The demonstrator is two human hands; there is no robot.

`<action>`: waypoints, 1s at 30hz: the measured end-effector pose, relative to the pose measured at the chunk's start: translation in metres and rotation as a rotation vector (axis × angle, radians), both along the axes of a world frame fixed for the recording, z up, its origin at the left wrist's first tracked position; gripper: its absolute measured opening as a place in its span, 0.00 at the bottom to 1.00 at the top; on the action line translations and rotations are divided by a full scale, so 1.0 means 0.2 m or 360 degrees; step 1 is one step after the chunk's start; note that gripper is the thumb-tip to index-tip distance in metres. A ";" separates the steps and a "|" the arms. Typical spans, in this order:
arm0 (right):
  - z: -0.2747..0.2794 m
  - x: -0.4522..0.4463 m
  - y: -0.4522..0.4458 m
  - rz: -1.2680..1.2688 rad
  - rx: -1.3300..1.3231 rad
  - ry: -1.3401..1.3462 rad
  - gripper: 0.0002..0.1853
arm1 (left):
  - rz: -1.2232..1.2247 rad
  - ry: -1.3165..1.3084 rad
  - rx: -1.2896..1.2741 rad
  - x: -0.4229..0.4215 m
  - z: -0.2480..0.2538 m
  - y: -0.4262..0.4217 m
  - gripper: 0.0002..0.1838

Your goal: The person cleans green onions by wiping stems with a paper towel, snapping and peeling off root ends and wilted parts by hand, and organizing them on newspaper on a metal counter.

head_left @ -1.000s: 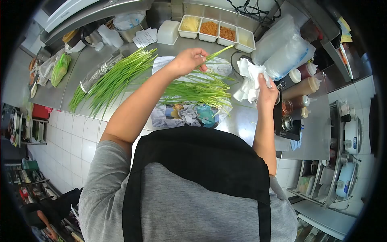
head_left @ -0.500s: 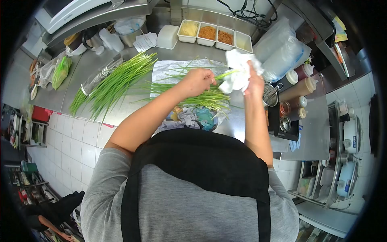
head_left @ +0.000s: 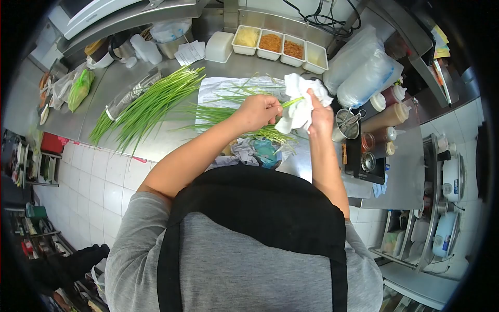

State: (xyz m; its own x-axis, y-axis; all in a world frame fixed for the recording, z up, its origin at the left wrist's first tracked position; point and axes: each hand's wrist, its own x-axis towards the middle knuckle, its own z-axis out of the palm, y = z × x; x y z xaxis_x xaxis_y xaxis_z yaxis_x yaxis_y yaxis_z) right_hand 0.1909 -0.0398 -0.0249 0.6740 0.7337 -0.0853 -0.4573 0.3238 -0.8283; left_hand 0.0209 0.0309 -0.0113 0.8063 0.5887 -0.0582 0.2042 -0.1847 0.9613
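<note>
My left hand [head_left: 260, 112] is closed, pinching a few long green chives [head_left: 292, 102]. Their pale ends run into a crumpled white cloth [head_left: 303, 115], which my right hand [head_left: 320, 115] grips from the right side. The fingers of that hand are partly hidden by the cloth. Beneath my hands, loose chives [head_left: 218, 115] lie spread over a printed paper sheet [head_left: 213, 86]. On the left, a large bunch of chives [head_left: 156, 104] rests on the steel counter next to a rolled, printed wrapper [head_left: 134, 95].
White tubs of food [head_left: 270, 46] line the back of the counter [head_left: 112, 86]. Plastic bags [head_left: 361, 67], a metal cup with utensils [head_left: 347, 125] and sauce bottles [head_left: 387, 117] stand to the right. A bin-like container with crumpled wrappers [head_left: 266, 152] sits near my body.
My right hand and the cloth have shifted slightly left and down, closer to my left hand. My left hand has moved slightly right and down, still pinching chives.
</note>
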 end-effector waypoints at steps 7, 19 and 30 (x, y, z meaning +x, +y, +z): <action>-0.08 0.38 -0.24 -0.0011 -0.0870 -0.1795 0.25 | 0.0091 -0.0251 -0.0262 -0.05 0.00 0.03 0.06; 0.07 -0.07 -0.10 0.0224 -0.0236 -0.1137 0.08 | -0.0048 -0.0269 -0.0259 0.03 0.00 -0.04 0.07; 0.13 -0.01 -0.17 0.0302 -0.0397 -0.1375 0.07 | 0.0174 -0.0012 0.0303 -0.07 0.06 0.06 0.06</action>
State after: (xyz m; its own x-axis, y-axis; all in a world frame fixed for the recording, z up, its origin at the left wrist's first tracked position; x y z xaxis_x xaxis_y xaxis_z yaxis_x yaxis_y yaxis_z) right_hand 0.1882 -0.0744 0.0016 0.4475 0.8665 0.2212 0.3259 0.0723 -0.9426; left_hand 0.0079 0.0425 -0.0002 0.7370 0.6724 0.0684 0.2259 -0.3405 0.9127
